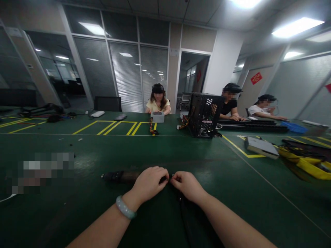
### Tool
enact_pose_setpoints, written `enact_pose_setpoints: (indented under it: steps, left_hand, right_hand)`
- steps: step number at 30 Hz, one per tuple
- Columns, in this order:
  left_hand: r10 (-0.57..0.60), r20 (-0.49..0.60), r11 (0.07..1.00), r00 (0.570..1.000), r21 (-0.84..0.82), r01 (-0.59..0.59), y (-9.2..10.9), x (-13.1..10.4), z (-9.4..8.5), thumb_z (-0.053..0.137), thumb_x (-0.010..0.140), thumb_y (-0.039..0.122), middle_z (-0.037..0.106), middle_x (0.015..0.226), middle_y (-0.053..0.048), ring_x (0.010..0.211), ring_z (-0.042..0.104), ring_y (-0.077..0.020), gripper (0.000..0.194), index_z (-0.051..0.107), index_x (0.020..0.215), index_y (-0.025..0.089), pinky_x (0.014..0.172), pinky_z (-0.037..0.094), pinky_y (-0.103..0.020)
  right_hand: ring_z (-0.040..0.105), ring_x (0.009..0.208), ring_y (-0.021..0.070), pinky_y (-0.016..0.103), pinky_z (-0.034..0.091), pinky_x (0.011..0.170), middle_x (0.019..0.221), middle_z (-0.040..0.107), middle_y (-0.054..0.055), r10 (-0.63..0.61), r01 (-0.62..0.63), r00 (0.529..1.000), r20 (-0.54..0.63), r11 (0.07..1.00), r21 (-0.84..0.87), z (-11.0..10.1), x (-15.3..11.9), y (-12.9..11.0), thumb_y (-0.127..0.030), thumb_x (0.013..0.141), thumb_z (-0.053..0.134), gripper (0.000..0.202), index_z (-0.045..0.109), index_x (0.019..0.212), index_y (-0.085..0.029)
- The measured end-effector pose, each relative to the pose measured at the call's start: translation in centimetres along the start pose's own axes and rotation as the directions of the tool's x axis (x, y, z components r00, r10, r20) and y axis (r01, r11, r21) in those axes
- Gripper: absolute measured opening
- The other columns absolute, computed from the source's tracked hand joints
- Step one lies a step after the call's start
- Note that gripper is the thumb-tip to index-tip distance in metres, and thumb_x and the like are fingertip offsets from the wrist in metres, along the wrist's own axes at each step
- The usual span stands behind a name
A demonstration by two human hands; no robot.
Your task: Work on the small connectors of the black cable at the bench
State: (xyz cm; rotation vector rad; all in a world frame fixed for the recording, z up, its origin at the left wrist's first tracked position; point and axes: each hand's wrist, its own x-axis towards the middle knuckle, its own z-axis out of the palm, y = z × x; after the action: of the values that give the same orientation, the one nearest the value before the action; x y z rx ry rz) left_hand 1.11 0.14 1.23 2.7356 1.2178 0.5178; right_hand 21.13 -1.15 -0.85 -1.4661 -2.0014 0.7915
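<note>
My left hand [151, 182], with a pale green bangle [125, 207] at the wrist, is closed with its fingers curled down. A dark tool with a long round body and a narrow tip [121, 176] lies on the green table, its right end running behind this hand. Close by on the right, my right hand [188, 185] is closed in a pinch, its fingertips almost meeting the left ones. Small dark bits show at both sets of fingertips, too small to name. A black strip, perhaps a cable [184, 217], runs from beneath my right hand toward me.
A black computer case [205, 115] stands beyond my hands. A grey box with wires [158, 118] sits before a person opposite. Two other people work at right. A flat silver-grey box [261, 147] and a yellow bag [310, 163] lie at right. A blurred patch covers something at left.
</note>
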Motion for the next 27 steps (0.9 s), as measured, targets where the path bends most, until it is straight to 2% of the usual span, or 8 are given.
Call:
enact_pose_setpoints:
  steps: [8,13,19,27]
  left_hand:
    - [-0.047,0.029,0.999,0.998,0.027,0.046,0.9,0.1,-0.7,0.059,0.088,0.022,0.063,0.091,0.001,0.087,0.059,-0.0193,0.005,0.061,0.092,0.024,0.077,0.042,-0.033]
    - [0.001,0.067,1.000,0.998,-0.006,0.000,0.6,-0.1,-1.0,0.062,0.087,0.022,0.063,0.099,0.001,0.095,0.059,-0.0201,0.012,0.059,0.098,0.025,0.084,0.042,-0.034]
    - [-0.014,-0.027,1.000,1.000,-0.009,0.014,0.4,-0.5,-0.2,0.061,0.087,0.021,0.063,0.105,0.000,0.097,0.057,-0.0202,0.014,0.059,0.100,0.025,0.084,0.042,-0.034]
    - [0.021,-0.054,0.999,0.998,-0.029,-0.023,-0.3,-0.6,0.4,0.061,0.088,0.024,0.064,0.102,0.001,0.093,0.057,-0.0195,0.011,0.060,0.099,0.024,0.080,0.043,-0.033]
  right_hand:
    - [0.061,0.068,0.0137,0.020,0.037,0.058,0.078,0.070,0.000,-0.005,0.005,1.000,-0.004,1.000,-0.003,-0.1,0.0,-0.1,-0.028,0.086,0.058,0.016,0.070,0.081,-0.019]
    - [0.061,0.068,0.0134,0.021,0.036,0.059,0.076,0.070,0.000,-0.012,0.012,1.000,0.002,1.000,-0.020,0.0,0.1,0.1,-0.027,0.086,0.058,0.016,0.071,0.082,-0.019]
    - [0.060,0.066,0.0123,0.020,0.036,0.058,0.075,0.069,-0.001,-0.017,0.017,1.000,-0.001,1.000,-0.015,-0.1,0.1,0.0,-0.028,0.086,0.058,0.016,0.070,0.081,-0.019]
    - [0.059,0.065,0.0122,0.020,0.035,0.056,0.076,0.070,-0.001,-0.005,0.005,1.000,-0.010,1.000,-0.018,0.0,0.0,0.1,-0.031,0.086,0.058,0.017,0.072,0.083,-0.020]
